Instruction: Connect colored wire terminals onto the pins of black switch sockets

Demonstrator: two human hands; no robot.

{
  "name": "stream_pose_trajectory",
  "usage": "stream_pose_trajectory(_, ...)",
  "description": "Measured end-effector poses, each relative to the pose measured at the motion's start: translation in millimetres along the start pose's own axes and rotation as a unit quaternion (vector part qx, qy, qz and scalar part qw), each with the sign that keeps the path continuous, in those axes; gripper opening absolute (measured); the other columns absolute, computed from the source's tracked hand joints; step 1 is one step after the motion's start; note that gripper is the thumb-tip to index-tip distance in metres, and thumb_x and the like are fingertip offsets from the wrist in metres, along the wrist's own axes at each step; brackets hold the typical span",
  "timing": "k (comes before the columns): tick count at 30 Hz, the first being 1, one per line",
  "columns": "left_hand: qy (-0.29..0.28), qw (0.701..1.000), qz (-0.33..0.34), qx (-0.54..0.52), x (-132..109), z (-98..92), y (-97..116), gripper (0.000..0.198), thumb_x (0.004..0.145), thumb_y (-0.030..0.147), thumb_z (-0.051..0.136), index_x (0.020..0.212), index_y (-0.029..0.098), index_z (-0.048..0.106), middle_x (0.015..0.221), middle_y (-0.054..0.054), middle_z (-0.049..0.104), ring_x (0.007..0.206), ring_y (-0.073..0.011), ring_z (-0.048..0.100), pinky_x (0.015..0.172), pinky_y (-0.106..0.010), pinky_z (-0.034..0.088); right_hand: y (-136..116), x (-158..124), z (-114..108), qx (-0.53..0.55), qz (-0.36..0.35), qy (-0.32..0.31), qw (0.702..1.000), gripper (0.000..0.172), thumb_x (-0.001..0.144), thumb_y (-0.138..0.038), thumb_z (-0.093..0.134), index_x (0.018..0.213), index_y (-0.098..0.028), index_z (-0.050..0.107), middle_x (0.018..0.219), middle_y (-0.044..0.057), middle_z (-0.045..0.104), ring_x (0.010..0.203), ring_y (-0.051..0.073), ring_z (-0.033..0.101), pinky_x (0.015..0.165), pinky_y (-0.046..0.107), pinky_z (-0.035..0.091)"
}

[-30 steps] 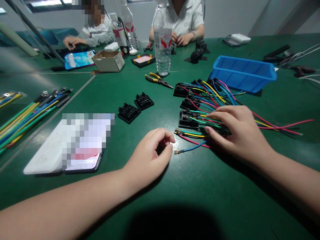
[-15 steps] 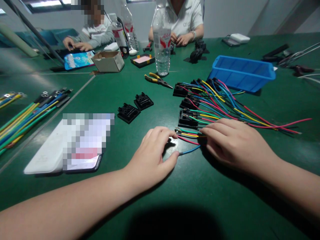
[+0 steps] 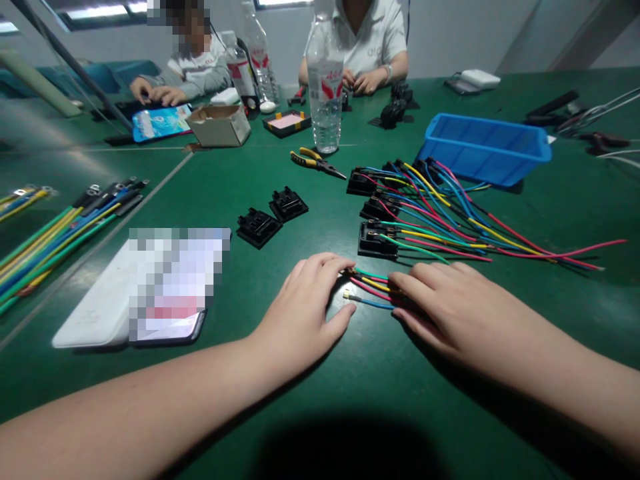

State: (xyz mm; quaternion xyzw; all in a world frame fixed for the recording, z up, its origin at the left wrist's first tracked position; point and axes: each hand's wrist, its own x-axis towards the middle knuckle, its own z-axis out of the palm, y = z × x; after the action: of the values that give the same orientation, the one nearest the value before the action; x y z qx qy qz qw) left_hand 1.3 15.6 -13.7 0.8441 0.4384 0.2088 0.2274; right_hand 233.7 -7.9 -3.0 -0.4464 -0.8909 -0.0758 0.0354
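My right hand (image 3: 450, 303) lies closed over a small bundle of coloured wires (image 3: 371, 285), with green, yellow, red and blue strands coming out from under its fingertips. The palm hides the rest of the bundle. My left hand (image 3: 307, 307) is curved at the metal-tipped ends, its index finger touching the upper ones and its thumb held apart below. Between thumb and fingers, the bare brass-coloured terminal (image 3: 347, 294) of the blue wire shows. Just beyond the hands, several black sockets (image 3: 376, 241) with wires attached lie in a group, their wires trailing right.
Two black sockets without wires (image 3: 259, 227) lie left of yellow-handled pliers (image 3: 320, 162). Behind stand a water bottle (image 3: 326, 100) and a blue bin (image 3: 485, 150). Phones (image 3: 100, 293) and wire bundles (image 3: 65, 233) lie at left. Two people sit across the table.
My left thumb has come away from the blue wire's end, uncovering its terminal. My right hand has shifted slightly left and down along the wires, its thumb now by the blue one.
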Motion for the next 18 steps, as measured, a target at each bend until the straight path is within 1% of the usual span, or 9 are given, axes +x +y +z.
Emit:
stream_pose_trajectory(3, -0.002, 1.000, 0.001, 0.007, 1.0, 0.1, -0.9, 0.044, 0.087, 0.020, 0.063, 0.129, 0.017, 0.050, 0.130, -0.010, 0.057, 0.121, -0.0252, 0.049, 0.106, -0.043, 0.040, 0.5, 1.1, 3.2, 0.056, -0.043, -0.014, 0.997, 0.019, 0.096, -0.021, 0.043, 0.108, -0.018, 0.056, 0.088, 0.005, 0.057, 0.073, 0.019, 0.051, 0.066, 0.032, 0.032)
stream_pose_trajectory(5, -0.007, 1.000, 0.005, 0.009, 1.6, -0.2, -0.9, 0.041, 0.087, 0.020, 0.063, 0.126, 0.016, 0.053, 0.124, -0.009, 0.061, 0.116, -0.0252, 0.052, 0.102, -0.043, 0.042, 1.6, 2.3, 4.6, 0.059, -0.056, -0.013, 0.997, 0.019, 0.095, -0.020, 0.043, 0.108, -0.018, 0.056, 0.091, 0.006, 0.058, 0.077, 0.020, 0.051, 0.068, 0.033, 0.033)
stream_pose_trajectory(8, -0.013, 1.000, 0.005, 0.001, 2.1, -0.6, -0.3, 0.035, 0.088, 0.019, 0.063, 0.122, 0.017, 0.056, 0.117, -0.007, 0.065, 0.109, -0.0243, 0.055, 0.096, -0.042, 0.046, 2.6, 3.0, 4.9, 0.048, -0.049, -0.009, 0.998, 0.017, 0.093, -0.019, 0.044, 0.104, -0.018, 0.057, 0.091, 0.006, 0.057, 0.079, 0.022, 0.048, 0.069, 0.035, 0.034)
stream_pose_trajectory(11, -0.008, 1.000, -0.003, -0.014, 2.1, -0.5, 0.1, 0.033, 0.088, 0.016, 0.062, 0.120, 0.018, 0.057, 0.114, -0.006, 0.065, 0.106, -0.0227, 0.057, 0.095, -0.040, 0.048, 2.2, 2.9, 4.4, 0.052, -0.044, -0.004, 0.998, 0.017, 0.092, -0.020, 0.044, 0.103, -0.018, 0.058, 0.089, 0.006, 0.057, 0.078, 0.022, 0.047, 0.070, 0.036, 0.035)
stream_pose_trajectory(18, 0.007, 0.999, -0.007, -0.052, 0.4, -0.5, -1.4, 0.032, 0.086, 0.010, 0.062, 0.117, 0.019, 0.059, 0.111, -0.004, 0.066, 0.102, -0.0183, 0.061, 0.093, -0.034, 0.050, 0.1, 4.0, 7.2, 0.132, -0.050, 0.021, 0.990, 0.022, 0.094, -0.020, 0.046, 0.111, -0.015, 0.059, 0.099, 0.011, 0.061, 0.087, 0.022, 0.053, 0.074, 0.035, 0.042)
